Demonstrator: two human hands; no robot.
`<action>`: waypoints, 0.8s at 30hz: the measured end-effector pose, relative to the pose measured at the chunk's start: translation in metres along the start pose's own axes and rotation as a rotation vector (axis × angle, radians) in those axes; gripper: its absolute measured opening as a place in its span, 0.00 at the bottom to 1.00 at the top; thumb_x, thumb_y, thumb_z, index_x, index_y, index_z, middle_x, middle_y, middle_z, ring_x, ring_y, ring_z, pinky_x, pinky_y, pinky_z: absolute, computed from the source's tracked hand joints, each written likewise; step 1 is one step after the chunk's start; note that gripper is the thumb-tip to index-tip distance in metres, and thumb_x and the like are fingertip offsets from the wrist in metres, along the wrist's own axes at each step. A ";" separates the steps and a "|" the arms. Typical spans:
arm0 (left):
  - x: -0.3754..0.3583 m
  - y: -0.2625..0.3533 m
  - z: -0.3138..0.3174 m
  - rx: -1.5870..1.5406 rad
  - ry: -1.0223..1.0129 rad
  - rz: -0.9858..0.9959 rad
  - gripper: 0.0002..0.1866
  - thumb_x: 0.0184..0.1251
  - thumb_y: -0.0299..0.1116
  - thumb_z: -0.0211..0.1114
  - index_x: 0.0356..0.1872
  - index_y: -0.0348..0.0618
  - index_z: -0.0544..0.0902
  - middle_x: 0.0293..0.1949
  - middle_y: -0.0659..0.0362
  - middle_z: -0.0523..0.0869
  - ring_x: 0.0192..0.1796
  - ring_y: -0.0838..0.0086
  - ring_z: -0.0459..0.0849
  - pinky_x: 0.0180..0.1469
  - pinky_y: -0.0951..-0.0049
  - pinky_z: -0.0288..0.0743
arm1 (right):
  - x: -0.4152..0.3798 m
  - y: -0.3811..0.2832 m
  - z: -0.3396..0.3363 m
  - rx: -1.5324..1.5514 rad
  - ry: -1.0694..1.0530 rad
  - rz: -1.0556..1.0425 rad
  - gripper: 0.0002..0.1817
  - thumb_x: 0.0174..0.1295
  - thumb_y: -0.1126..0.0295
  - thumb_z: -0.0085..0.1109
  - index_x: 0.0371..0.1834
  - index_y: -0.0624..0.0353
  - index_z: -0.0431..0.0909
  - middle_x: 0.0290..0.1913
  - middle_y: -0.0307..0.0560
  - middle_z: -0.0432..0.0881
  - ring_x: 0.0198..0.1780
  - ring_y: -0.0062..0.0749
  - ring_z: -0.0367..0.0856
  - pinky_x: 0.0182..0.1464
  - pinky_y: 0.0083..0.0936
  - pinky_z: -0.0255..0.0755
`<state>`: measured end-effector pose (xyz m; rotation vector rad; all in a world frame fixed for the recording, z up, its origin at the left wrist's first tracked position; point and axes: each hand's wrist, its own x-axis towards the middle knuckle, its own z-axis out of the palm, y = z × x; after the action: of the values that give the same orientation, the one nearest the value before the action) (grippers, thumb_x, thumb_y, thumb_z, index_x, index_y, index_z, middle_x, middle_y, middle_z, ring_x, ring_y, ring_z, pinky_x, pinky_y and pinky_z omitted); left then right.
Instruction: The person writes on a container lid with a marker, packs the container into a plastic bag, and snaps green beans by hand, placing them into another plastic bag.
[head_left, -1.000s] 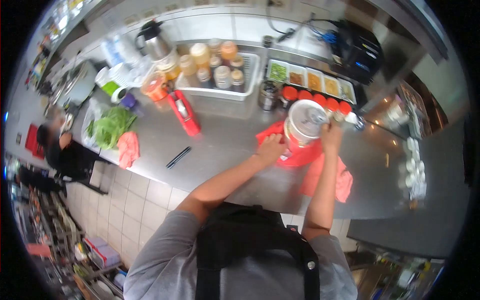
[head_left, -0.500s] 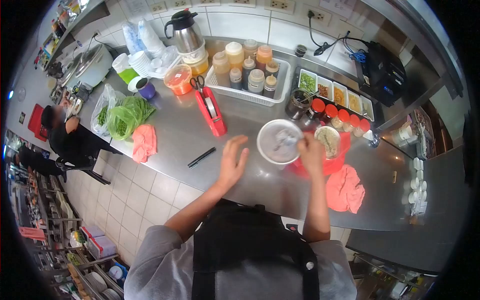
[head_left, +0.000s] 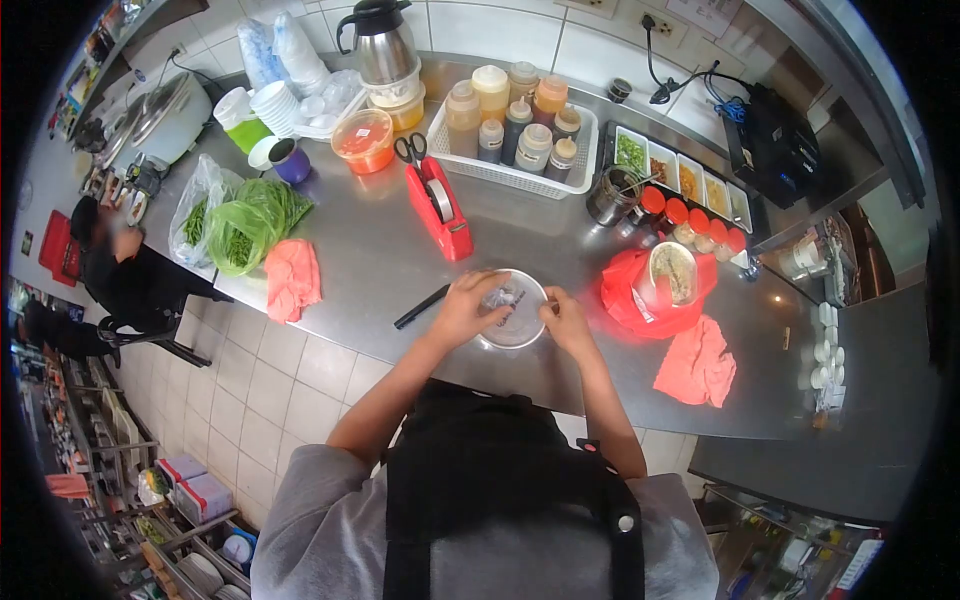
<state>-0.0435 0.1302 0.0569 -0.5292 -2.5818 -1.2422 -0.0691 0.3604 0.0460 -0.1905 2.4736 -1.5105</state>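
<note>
A round clear lid (head_left: 513, 309) lies on the steel counter (head_left: 380, 265) at its near edge, something pale showing through it. To its right, an open tub of pale food (head_left: 673, 272) sits in a red bag (head_left: 640, 300). The left hand (head_left: 466, 305) and right hand (head_left: 566, 321) curl fingers over the lid's opposite rims, gripping it

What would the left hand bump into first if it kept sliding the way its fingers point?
The left hand points right, across the clear round lid it holds. Going on, it would probably meet the right hand on the lid's far edge first.
</note>
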 end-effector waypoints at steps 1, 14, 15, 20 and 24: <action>0.000 -0.003 0.001 -0.004 0.000 0.002 0.31 0.54 0.37 0.76 0.61 0.43 0.79 0.58 0.47 0.81 0.64 0.55 0.76 0.65 0.59 0.69 | 0.001 0.000 0.000 -0.020 -0.021 0.032 0.17 0.63 0.68 0.55 0.53 0.65 0.78 0.35 0.59 0.85 0.33 0.40 0.87 0.38 0.35 0.79; -0.025 -0.028 -0.016 -0.474 0.230 -0.432 0.27 0.75 0.44 0.59 0.67 0.40 0.72 0.66 0.49 0.74 0.65 0.63 0.75 0.68 0.64 0.67 | 0.124 -0.077 0.058 -0.003 -0.207 -0.179 0.22 0.72 0.55 0.53 0.56 0.63 0.79 0.54 0.57 0.83 0.53 0.44 0.83 0.57 0.35 0.74; -0.023 -0.033 -0.022 -0.611 0.220 -0.619 0.27 0.78 0.48 0.53 0.66 0.38 0.73 0.62 0.51 0.79 0.63 0.66 0.77 0.66 0.66 0.69 | 0.134 -0.090 0.068 0.026 -0.282 -0.090 0.22 0.72 0.55 0.53 0.55 0.63 0.80 0.52 0.54 0.84 0.51 0.40 0.83 0.55 0.34 0.74; -0.004 -0.051 -0.031 -0.964 0.207 -0.728 0.27 0.80 0.53 0.48 0.62 0.38 0.75 0.54 0.54 0.84 0.58 0.71 0.80 0.62 0.68 0.71 | 0.165 -0.098 0.098 0.196 -0.298 0.235 0.20 0.70 0.55 0.57 0.48 0.62 0.83 0.46 0.49 0.85 0.48 0.31 0.82 0.52 0.30 0.74; 0.018 -0.068 -0.016 -1.147 0.104 -0.810 0.30 0.80 0.56 0.44 0.61 0.39 0.76 0.56 0.54 0.84 0.59 0.70 0.81 0.64 0.67 0.69 | 0.139 -0.108 0.076 0.173 -0.372 -0.038 0.16 0.67 0.57 0.60 0.42 0.61 0.83 0.41 0.43 0.84 0.45 0.22 0.78 0.47 0.24 0.72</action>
<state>-0.0875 0.0825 0.0252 0.5147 -1.7414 -2.8633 -0.1839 0.2135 0.0908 -0.4452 2.0515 -1.5341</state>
